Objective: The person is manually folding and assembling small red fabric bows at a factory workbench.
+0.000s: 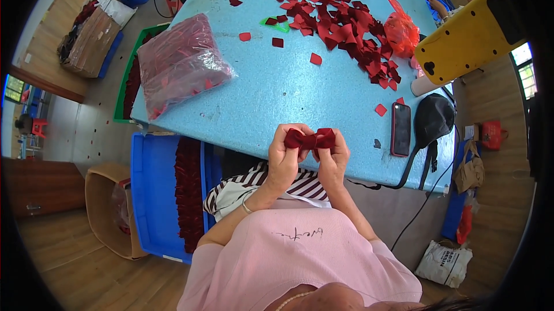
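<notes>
A dark red velvet bow is held up at the near edge of the blue table. My left hand grips its left loop, the thumb on the near face and the fingers behind. On the right loop, my right hand is closed in the same manner. The bow lies level between the two hands, its narrow middle uncovered. Both thumbs point up close to that middle. The fingers behind the bow are partly hidden.
Loose red fabric pieces spread over the far table. A filled plastic bag lies at left; a phone and a black cap lie at right. A yellow device overhangs the right side. A blue crate holds a row of red bows.
</notes>
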Motion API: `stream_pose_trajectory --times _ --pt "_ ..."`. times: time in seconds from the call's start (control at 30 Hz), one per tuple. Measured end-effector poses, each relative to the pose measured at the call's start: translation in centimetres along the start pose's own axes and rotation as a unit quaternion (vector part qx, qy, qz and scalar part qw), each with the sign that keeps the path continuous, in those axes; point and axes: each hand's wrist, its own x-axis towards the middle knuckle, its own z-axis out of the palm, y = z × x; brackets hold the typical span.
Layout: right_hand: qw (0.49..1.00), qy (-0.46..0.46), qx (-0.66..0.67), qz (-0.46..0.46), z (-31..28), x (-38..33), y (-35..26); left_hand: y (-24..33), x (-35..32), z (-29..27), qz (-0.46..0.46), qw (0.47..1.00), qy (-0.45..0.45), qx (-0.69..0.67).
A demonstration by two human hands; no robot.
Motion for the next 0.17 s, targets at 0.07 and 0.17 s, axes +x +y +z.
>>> stream_pose_trajectory --times 0.07,0.17 --pt "1.0 0.003 -0.028 0.008 -0.08 0.11 -0.01 -0.13 -0.05 -0.05 0.004 1.0 -0.005 -0.004" --pt "1.0 0.023 0.016 -0.003 0.47 0.06 -0.05 -0.17 -0.1 -0.2 -0.001 1.0 -0.018 0.005"
